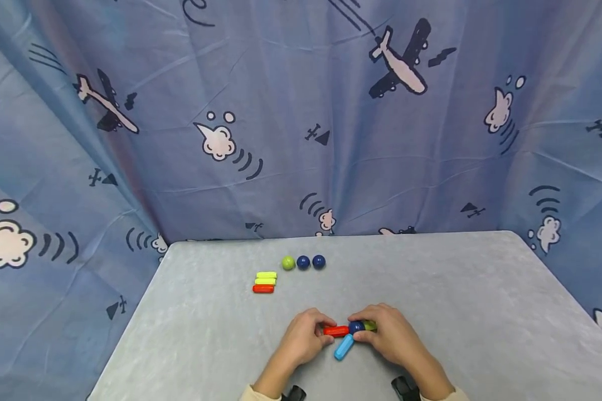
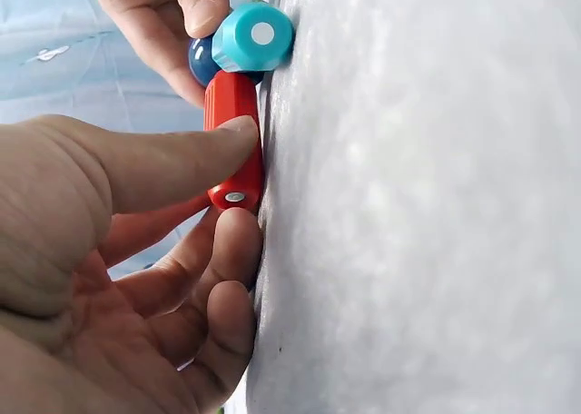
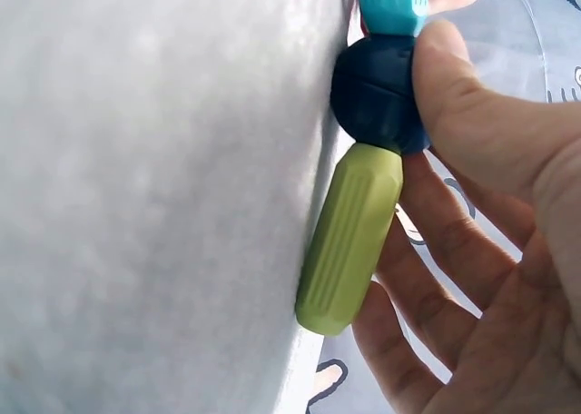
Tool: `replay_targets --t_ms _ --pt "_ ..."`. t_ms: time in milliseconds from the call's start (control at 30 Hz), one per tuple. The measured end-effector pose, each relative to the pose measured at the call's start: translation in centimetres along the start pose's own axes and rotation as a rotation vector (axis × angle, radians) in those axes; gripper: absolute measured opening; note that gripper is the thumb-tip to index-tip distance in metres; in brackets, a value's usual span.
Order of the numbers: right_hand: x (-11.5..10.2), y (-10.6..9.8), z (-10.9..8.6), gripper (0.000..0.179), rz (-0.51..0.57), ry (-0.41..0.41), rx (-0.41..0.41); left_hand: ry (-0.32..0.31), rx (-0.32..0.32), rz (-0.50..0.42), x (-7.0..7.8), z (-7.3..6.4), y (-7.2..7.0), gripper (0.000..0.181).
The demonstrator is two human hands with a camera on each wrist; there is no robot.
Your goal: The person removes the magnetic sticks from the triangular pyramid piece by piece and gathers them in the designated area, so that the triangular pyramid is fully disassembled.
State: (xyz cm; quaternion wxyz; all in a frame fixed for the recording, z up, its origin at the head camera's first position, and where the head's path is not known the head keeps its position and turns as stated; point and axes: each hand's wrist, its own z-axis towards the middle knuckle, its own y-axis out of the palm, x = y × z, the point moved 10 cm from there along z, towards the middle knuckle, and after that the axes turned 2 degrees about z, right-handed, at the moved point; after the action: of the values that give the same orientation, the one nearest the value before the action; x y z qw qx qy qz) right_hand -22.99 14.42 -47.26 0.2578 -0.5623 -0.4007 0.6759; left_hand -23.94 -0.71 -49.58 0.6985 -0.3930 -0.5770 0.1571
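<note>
My left hand [image 1: 303, 337] pinches a red toy rod [image 1: 337, 331] between thumb and fingers, low over the table. At the rod's far end sits a dark blue ball [image 1: 355, 327], gripped by the thumb and fingers of my right hand [image 1: 391, 334]. A light blue rod [image 1: 344, 347] meets the ball and slants toward the front; its end shows a pale round disc in the left wrist view. On the ball's other side, a green ribbed rod [image 3: 352, 237] lies under the right palm. The red rod's near end [image 2: 234, 196] carries a small silvery disc.
Farther back on the grey table [image 1: 431, 278], a green ball [image 1: 288, 263] and two dark blue balls [image 1: 311, 262] stand in a row. Left of them lie two yellow rods [image 1: 266, 275] and another red rod [image 1: 263, 289] side by side. A patterned blue curtain [image 1: 281, 195] hangs behind.
</note>
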Motion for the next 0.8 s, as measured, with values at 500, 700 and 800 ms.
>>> replay_targets --t_ms 500,700,800 --pt "0.12 -0.02 0.08 0.031 0.003 0.006 0.000 -0.013 0.017 -0.034 -0.18 0.24 -0.33 0.016" --pt "0.06 0.06 0.16 0.030 0.014 0.010 -0.001 -0.027 0.027 -0.050 -0.52 0.17 -0.48 0.015" --pt "0.18 0.23 0.21 0.029 0.019 0.023 -0.011 -0.047 0.017 -0.066 -0.76 0.09 -0.41 0.015"
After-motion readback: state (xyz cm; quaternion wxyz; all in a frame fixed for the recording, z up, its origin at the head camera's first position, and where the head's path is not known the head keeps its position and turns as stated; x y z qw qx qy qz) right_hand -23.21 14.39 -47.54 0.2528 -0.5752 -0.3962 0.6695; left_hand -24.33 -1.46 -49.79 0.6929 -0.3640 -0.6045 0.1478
